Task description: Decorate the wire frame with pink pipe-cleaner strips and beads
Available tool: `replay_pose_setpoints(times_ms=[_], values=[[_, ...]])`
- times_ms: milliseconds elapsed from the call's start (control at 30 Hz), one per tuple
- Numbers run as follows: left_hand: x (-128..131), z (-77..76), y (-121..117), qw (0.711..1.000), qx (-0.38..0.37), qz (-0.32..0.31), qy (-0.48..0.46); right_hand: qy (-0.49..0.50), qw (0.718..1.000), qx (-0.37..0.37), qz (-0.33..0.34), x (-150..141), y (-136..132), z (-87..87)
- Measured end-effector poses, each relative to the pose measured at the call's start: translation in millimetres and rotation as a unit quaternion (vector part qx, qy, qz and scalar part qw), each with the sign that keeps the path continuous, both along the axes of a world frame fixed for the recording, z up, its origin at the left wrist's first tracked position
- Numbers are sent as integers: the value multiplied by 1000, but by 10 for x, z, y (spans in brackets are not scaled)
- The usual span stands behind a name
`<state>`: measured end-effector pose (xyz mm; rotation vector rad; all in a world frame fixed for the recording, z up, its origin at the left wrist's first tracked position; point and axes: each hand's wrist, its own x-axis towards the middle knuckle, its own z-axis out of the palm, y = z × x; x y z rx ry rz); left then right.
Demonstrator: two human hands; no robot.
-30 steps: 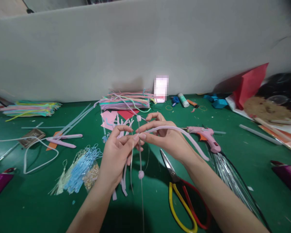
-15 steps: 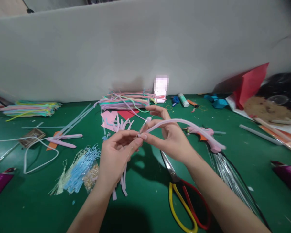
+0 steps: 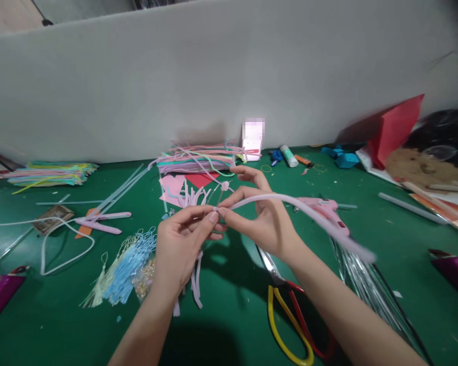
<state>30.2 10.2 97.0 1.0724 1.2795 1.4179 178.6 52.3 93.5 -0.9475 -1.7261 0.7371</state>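
Close together over the table, my left hand (image 3: pixel 181 241) and my right hand (image 3: pixel 269 223) pinch one end of a pale pink pipe cleaner (image 3: pixel 290 197) between thumbs and forefingers. The rest of it arches over my right wrist, with its free tip hanging to the right. From the pinch rises a thin stem topped by a small pale pink knob (image 3: pixel 225 186). My fingers hide where stem and pipe cleaner meet. Scissors (image 3: pixel 277 279) with one yellow and one red handle lie under my right forearm. Cut lilac pipe cleaner pieces (image 3: pixel 196 287) lie beneath my left hand.
Pipe cleaner bundles (image 3: pixel 198 161) (image 3: pixel 53 173) lie at the back. A lit phone (image 3: pixel 253 140) leans on the wall. Blue tassels (image 3: pixel 124 274) are left, a pink glue gun (image 3: pixel 328 211) and silvery strands (image 3: pixel 361 274) right. A purple box (image 3: pixel 2 295) stands far left.
The stem's knob has tipped left and now faces me more. The pipe cleaner's free end has swung lower and further right. Both hands keep their pinch, almost in place.
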Motion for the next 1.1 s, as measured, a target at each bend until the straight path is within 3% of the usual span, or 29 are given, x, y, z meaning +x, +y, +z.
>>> replay_pose_setpoints(times_ms=[233,567,967,1100], values=[[-20,-40,10,1000,-7,10,-19,-31,999,19,-11,0,-21,33],[-82,-83,79,987,-68,-26,-146,-41,992,114,-35,-31,-11,-38],[-190,-138,136,959,-109,-134,-226,-41,996,78,-7,-6,-9,10],[-208,-142,163,957,-122,-130,-228,-40,996,81,-12,97,10,77]])
